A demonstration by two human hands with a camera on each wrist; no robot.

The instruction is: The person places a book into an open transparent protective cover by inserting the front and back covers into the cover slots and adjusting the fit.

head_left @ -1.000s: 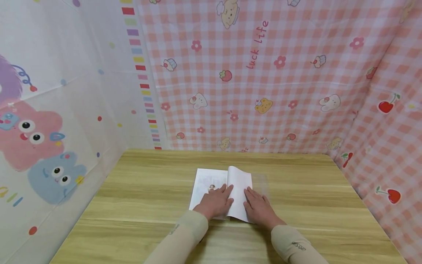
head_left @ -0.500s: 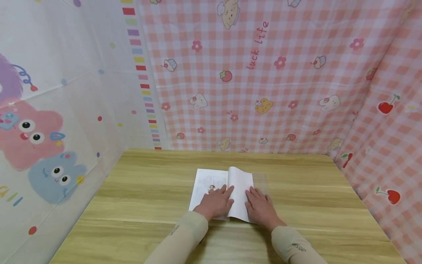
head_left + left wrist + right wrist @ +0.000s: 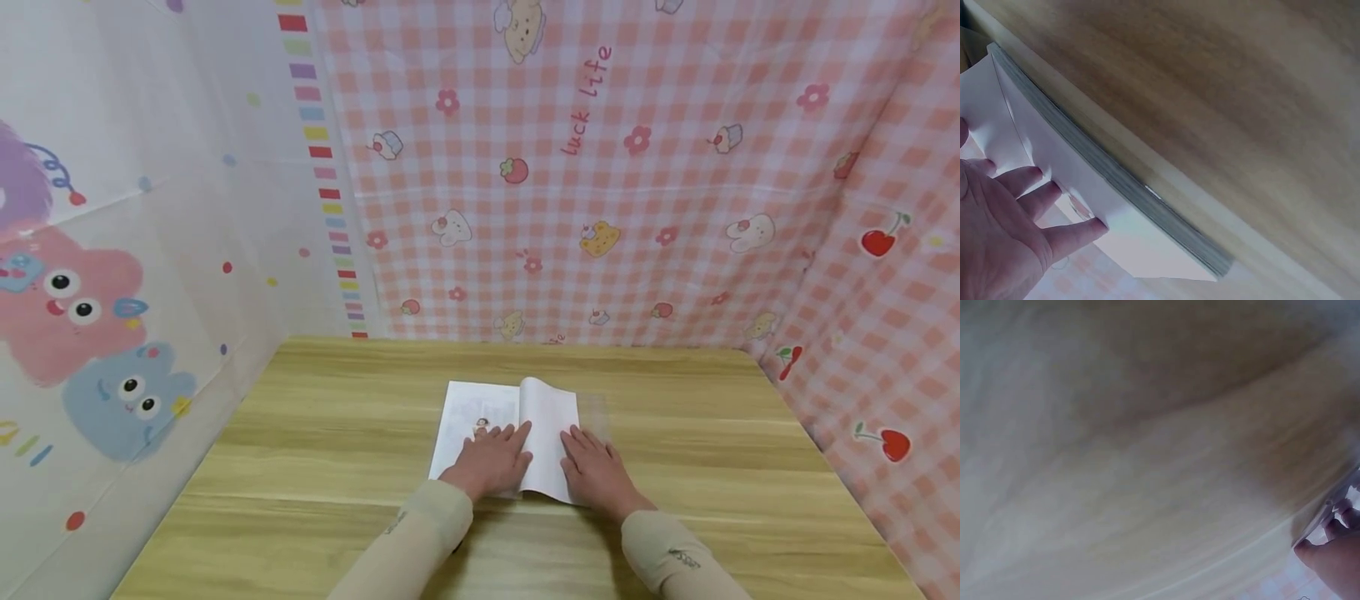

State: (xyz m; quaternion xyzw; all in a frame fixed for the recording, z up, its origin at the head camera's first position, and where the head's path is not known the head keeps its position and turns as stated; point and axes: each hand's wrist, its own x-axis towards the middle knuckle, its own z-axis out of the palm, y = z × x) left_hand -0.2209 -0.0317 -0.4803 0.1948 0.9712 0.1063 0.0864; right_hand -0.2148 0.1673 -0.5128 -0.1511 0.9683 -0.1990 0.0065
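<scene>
An open book [image 3: 551,425] with white pages lies on the wooden table. Its left page carries a faint picture with a small figure, and its right page curves up near the spine. My left hand [image 3: 491,458] presses on the left page with fingers spread, the tips reaching the fold; in the left wrist view the thick page block [image 3: 1104,169] shows beside the fingers. My right hand [image 3: 597,472] rests its extended fingers along the outer edge of the right page. A clear plastic sheet [image 3: 597,408] sticks out past that edge, partly under the hand.
The wooden table [image 3: 337,433] stretches around the book on all sides. A pink checked cloth [image 3: 562,208] hangs behind it, with a white printed cloth [image 3: 225,217] on the left and a cherry-printed cloth [image 3: 877,333] on the right.
My right hand has shifted slightly to the right, and the outer edge of the right page has moved a little with it. The left hand has stayed nearly in place.
</scene>
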